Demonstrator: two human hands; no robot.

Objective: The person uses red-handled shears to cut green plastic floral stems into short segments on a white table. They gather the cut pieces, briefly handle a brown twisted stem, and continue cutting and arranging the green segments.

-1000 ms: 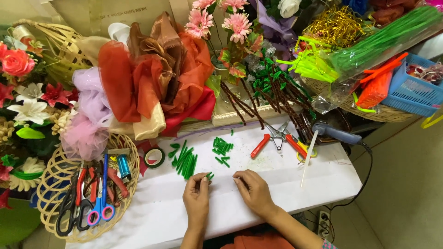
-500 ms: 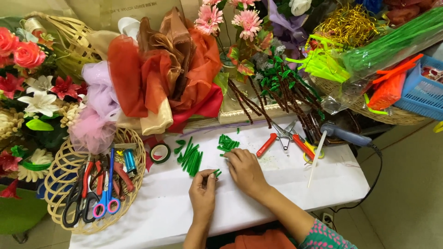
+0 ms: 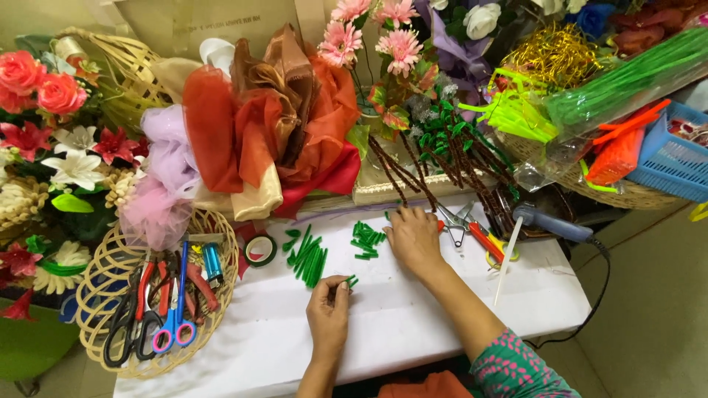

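My left hand (image 3: 329,315) rests on the white table (image 3: 413,324) and pinches a few short green stem pieces (image 3: 349,281) at its fingertips. My right hand (image 3: 413,237) lies flat farther back, fingers spread, its fingertips touching a small pile of short green pieces (image 3: 366,240). Left of that pile lies a bundle of longer green stem pieces (image 3: 311,258). Red-handled pliers (image 3: 478,237) lie just right of my right hand.
A wicker basket (image 3: 110,276) with scissors and pliers sits at the front left, a green tape roll (image 3: 260,250) beside it. Coloured fabric, artificial flowers and dark stems crowd the back. A glue gun (image 3: 549,222) and white stick (image 3: 506,260) lie at the right.
My right hand has moved away from the left hand toward the back, onto the small green pile. The left hand stays near the front with green pieces in its fingers.
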